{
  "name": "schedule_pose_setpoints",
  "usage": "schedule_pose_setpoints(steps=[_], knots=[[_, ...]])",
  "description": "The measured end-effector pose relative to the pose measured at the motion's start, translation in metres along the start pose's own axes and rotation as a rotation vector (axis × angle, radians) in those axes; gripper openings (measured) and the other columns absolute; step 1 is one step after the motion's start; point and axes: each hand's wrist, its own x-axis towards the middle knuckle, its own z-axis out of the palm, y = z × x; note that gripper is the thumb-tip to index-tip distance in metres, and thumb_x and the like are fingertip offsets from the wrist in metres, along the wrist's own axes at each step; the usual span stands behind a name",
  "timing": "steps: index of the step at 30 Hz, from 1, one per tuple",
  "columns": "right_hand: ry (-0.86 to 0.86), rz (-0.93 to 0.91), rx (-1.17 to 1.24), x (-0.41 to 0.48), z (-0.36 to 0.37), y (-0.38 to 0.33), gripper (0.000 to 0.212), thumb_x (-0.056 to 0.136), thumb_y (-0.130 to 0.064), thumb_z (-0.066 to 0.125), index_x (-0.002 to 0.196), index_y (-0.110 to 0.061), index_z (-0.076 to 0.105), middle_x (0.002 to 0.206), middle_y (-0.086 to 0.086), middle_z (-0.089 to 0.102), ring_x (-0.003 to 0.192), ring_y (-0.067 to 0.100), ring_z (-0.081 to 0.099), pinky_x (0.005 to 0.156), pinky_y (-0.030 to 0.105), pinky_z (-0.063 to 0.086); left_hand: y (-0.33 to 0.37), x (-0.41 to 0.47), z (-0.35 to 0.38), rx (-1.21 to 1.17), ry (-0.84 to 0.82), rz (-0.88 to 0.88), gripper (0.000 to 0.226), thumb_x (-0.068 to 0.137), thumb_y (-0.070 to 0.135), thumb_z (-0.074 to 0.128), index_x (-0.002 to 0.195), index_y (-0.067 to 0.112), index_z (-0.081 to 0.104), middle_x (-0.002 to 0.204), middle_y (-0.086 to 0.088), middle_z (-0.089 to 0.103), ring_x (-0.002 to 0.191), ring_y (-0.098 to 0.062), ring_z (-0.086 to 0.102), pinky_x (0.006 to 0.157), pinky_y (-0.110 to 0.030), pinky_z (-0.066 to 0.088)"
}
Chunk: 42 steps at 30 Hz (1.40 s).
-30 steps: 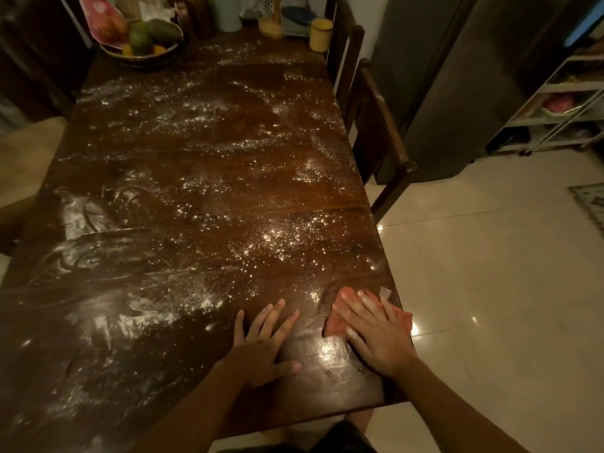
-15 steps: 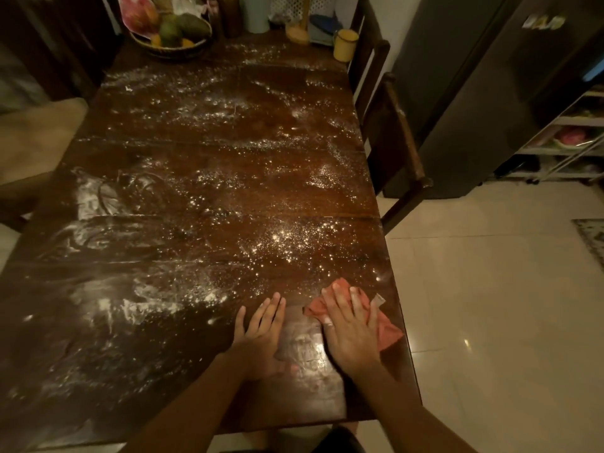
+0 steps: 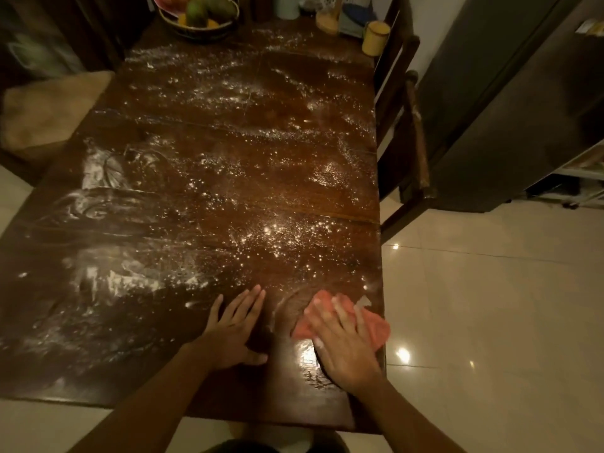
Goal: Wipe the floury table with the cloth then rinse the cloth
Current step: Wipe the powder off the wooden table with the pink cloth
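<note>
Most of the long dark wooden worktop (image 3: 202, 197) has white flour (image 3: 130, 279) on it. Left hand (image 3: 233, 328) lies flat with fingers apart, likely to steady the body. Beside it, right hand (image 3: 343, 341) presses open-palmed on the pink cloth (image 3: 376, 328) near the worktop's right edge, so it can rub.

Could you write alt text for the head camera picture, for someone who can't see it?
A person's right hand presses a pink cloth flat on the near right corner of a dark wooden table dusted with flour, while the left hand rests flat beside it. A fruit basket sits at the far end.
</note>
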Motion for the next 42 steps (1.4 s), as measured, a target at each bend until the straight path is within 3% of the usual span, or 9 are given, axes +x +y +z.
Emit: schedule_pose_setpoints(steps=[3, 7, 10, 16, 24, 30, 35, 38, 42], knots=[[-0.019, -0.201, -0.028, -0.015, -0.014, 0.056, 0.057, 0.104, -0.044, 0.033, 0.158, -0.039, 0.016, 0.166, -0.013, 0.016, 0.155, 0.018, 0.011, 0.118, 0.054, 0.021, 0.006, 0.001, 0.0, -0.035, 0.028, -0.055, 0.126, 0.068, 0.082, 0.054, 0.139, 0.036, -0.039, 0.143, 0.02, -0.048, 0.14, -0.006, -0.034, 0.105, -0.047, -0.03], [0.047, 0.103, 0.057, 0.033, -0.024, 0.091, 0.056, 0.105, -0.04, 0.03, 0.159, -0.038, 0.016, 0.167, -0.014, 0.011, 0.155, 0.016, 0.008, 0.121, 0.052, 0.02, 0.014, 0.001, -0.006, -0.059, -0.007, -0.139, 0.129, 0.068, 0.07, 0.065, 0.136, 0.043, -0.041, 0.138, 0.025, -0.051, 0.135, -0.003, -0.036, 0.11, -0.053, -0.023], [0.081, 0.184, 0.101, 0.068, -0.019, 0.086, 0.055, 0.104, -0.037, 0.03, 0.158, -0.03, 0.024, 0.167, -0.007, 0.016, 0.155, 0.024, 0.01, 0.121, 0.056, 0.017, 0.02, 0.003, -0.005, -0.081, -0.029, -0.183, 0.131, 0.066, 0.067, 0.068, 0.132, 0.047, -0.044, 0.137, 0.026, -0.052, 0.135, -0.004, -0.036, 0.11, -0.056, -0.021], [0.002, -0.397, -0.036, 0.024, -0.02, 0.125, 0.061, 0.104, -0.039, 0.04, 0.16, -0.033, 0.015, 0.168, -0.009, 0.012, 0.156, 0.022, 0.006, 0.123, 0.054, 0.013, 0.032, 0.003, -0.007, -0.102, -0.032, -0.26, 0.136, 0.064, 0.058, 0.073, 0.132, 0.049, -0.045, 0.142, 0.024, -0.05, 0.137, -0.007, -0.035, 0.111, -0.06, -0.018], [0.05, 0.097, 0.133, 0.102, -0.023, 0.106, 0.057, 0.101, -0.038, 0.028, 0.157, -0.029, 0.028, 0.165, -0.008, 0.021, 0.154, 0.025, 0.015, 0.122, 0.056, 0.014, 0.04, 0.005, -0.006, -0.125, 0.007, -0.342, 0.142, 0.06, 0.052, 0.08, 0.134, 0.052, -0.042, 0.147, 0.022, -0.046, 0.139, -0.008, -0.031, 0.111, -0.062, -0.016], [-0.047, -0.353, 0.006, 0.089, -0.034, 0.156, 0.054, 0.106, -0.043, 0.024, 0.159, -0.035, 0.016, 0.166, -0.012, 0.016, 0.155, 0.016, 0.007, 0.123, 0.051, 0.014, 0.045, 0.005, -0.01, -0.178, -0.013, -0.357, 0.143, 0.061, 0.043, 0.083, 0.135, 0.053, -0.039, 0.147, 0.022, -0.046, 0.138, -0.008, -0.033, 0.111, -0.061, -0.02], [0.027, 0.038, 0.134, 0.137, -0.037, 0.134, 0.057, 0.104, -0.045, 0.016, 0.159, -0.032, 0.019, 0.166, -0.012, 0.013, 0.155, 0.02, 0.009, 0.125, 0.051, 0.004, 0.046, 0.006, -0.014, -0.2, -0.022, -0.372, 0.145, 0.061, 0.036, 0.084, 0.133, 0.055, -0.04, 0.145, 0.021, -0.049, 0.14, -0.012, -0.035, 0.11, -0.061, -0.023], [-0.003, 0.134, 0.161, 0.157, -0.037, 0.118, 0.06, 0.101, -0.049, 0.015, 0.159, -0.035, 0.012, 0.165, -0.016, 0.004, 0.155, 0.017, -0.002, 0.124, 0.046, -0.006, 0.047, 0.007, -0.018, -0.193, -0.032, -0.376, 0.145, 0.063, 0.038, 0.084, 0.134, 0.053, -0.041, 0.147, 0.017, -0.048, 0.141, -0.015, -0.033, 0.111, -0.063, -0.02], [-0.089, -0.275, 0.171, 0.125, -0.042, 0.148, 0.051, 0.105, -0.05, 0.02, 0.156, -0.044, 0.021, 0.164, -0.022, 0.011, 0.155, 0.009, 0.001, 0.124, 0.041, -0.006, 0.048, 0.004, -0.019, -0.198, -0.037, -0.38, 0.145, 0.061, 0.039, 0.085, 0.135, 0.054, -0.039, 0.148, 0.016, -0.047, 0.143, -0.017, -0.032, 0.111, -0.064, -0.018]])
